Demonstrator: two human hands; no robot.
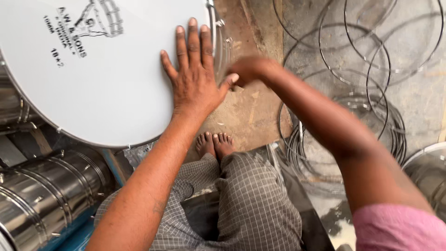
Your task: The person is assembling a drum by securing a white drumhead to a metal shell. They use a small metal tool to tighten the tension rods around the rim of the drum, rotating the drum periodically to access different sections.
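A large drum with a white skin point(93, 79) and a shiny metal rim point(214, 28) fills the upper left. My left hand point(193, 74) lies flat on the skin near its right edge, fingers spread and pointing away from me. My right hand point(248, 69) is blurred at the drum's right side, close to the rim, fingers curled; whether it grips anything cannot be told. Dark printing marks the skin at the top.
Shiny steel drum shells point(46, 195) lie at the lower left. Several thin metal hoops point(357, 69) are scattered on the concrete floor at the right. Another metal shell point(429, 172) shows at the right edge. My bare feet point(214, 144) and checked garment point(241, 204) are below.
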